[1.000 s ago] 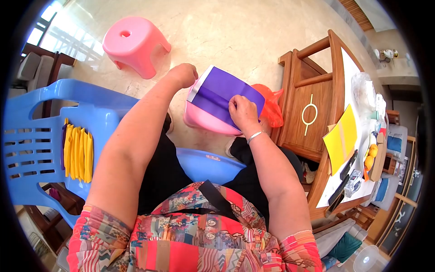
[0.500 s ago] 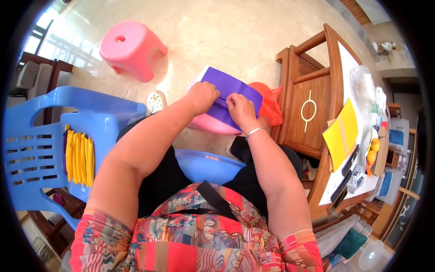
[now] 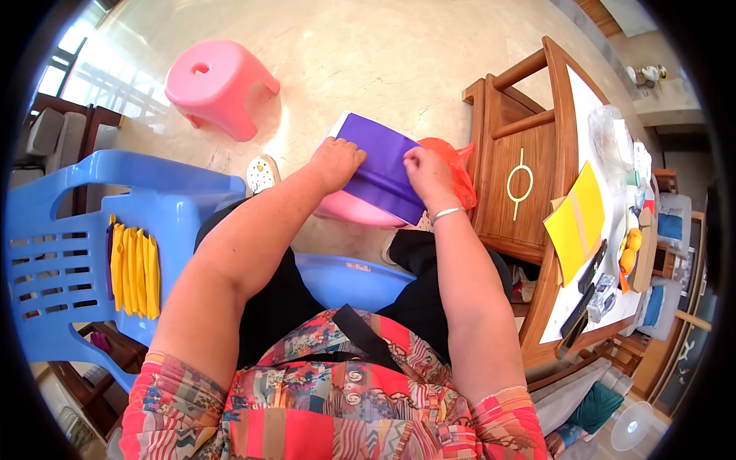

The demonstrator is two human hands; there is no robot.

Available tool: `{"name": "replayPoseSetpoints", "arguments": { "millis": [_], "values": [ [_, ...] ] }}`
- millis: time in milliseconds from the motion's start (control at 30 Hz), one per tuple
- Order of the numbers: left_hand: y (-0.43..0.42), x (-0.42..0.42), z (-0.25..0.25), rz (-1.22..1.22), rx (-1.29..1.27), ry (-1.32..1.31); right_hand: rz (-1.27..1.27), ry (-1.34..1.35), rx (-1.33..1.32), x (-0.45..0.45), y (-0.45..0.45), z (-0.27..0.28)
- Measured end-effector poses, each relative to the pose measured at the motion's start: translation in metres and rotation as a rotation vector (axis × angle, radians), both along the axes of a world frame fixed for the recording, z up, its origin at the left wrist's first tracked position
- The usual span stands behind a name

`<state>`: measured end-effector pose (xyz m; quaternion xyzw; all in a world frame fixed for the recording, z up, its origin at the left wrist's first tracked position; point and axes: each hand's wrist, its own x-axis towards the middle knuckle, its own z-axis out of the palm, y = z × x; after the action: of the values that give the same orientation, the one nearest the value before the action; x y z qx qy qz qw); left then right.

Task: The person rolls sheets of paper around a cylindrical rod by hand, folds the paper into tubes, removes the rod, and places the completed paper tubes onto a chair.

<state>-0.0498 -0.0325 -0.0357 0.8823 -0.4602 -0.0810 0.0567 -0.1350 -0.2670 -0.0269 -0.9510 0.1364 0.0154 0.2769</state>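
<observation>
A purple sheet (image 3: 381, 143), perhaps paper or thin foam, lies over a pink stool top (image 3: 356, 209) in front of my knees. A crease runs across it, and a white edge shows at its upper left. My left hand (image 3: 337, 163) presses on the sheet's left part with its fingers curled over the crease. At the right edge my right hand (image 3: 428, 178) pinches the sheet between thumb and fingers; the fingertips are partly hidden. Behind that hand sits a red plastic bag (image 3: 460, 175).
Another pink stool (image 3: 218, 84) stands on the floor ahead. To my left, a blue chair (image 3: 153, 180) holds folded yellow pieces (image 3: 135, 268). At right, a wooden table (image 3: 529, 176) bears a yellow sheet (image 3: 576, 222), oranges (image 3: 631, 249) and plastic packaging.
My right hand has slid rightward from the middle of the purple sheet to its right edge. My left hand has shifted slightly left and stays on the sheet.
</observation>
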Motion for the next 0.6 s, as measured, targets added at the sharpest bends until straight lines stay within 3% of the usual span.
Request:
{"name": "replayPoseSetpoints", "arguments": {
  "millis": [67, 200, 233, 367, 600],
  "values": [
    [0.000, 0.001, 0.004, -0.004, 0.018, 0.014, -0.140, -0.010, 0.150, 0.007, -0.009, 0.008],
    [-0.004, 0.002, 0.006, -0.001, 0.079, -0.001, 0.027, 0.045, 0.210, 0.000, -0.002, 0.022],
    [-0.004, 0.002, 0.006, 0.000, 0.081, -0.006, 0.070, 0.162, 0.201, -0.003, 0.005, 0.031],
    [-0.003, 0.001, 0.005, -0.004, 0.077, -0.023, 0.294, 0.253, -0.173, -0.015, 0.034, 0.031],
    [-0.003, 0.002, 0.012, -0.037, 0.131, -0.001, 0.347, 0.156, -0.315, -0.021, 0.044, 0.023]
  ]
}}
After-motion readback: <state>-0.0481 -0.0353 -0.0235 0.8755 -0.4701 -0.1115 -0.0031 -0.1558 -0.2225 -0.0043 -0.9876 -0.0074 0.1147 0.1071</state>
